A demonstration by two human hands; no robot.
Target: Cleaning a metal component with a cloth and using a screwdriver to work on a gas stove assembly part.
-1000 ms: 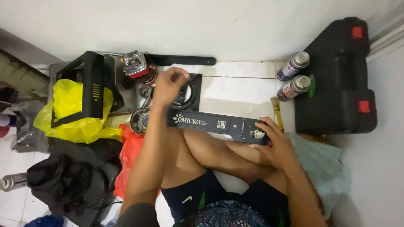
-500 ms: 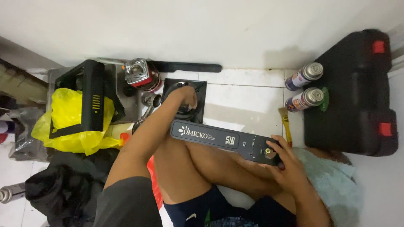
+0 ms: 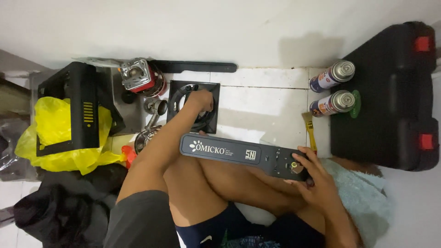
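- Left hand [image 3: 200, 100] is down on the square black plate [image 3: 181, 92] with the round opening, fingers curled over its ring, gripping it on the white floor tiles [image 3: 262, 103].
- Right hand [image 3: 308, 177] pinches the knob end of the long dark panel [image 3: 234, 154], thumb on the dial; the panel lies across the knees.
- Two spray cans [image 3: 333, 89] lie beside the black case [image 3: 390, 92].
- A red-and-silver burner part [image 3: 138, 77] sits just left of the plate.

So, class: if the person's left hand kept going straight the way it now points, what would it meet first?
The left hand already rests on the black square burner plate, pointing toward the wall. Carrying on, it would probably cross the plate's far rim, then reach the long black strip lying along the white wall. Height above them is unclear.
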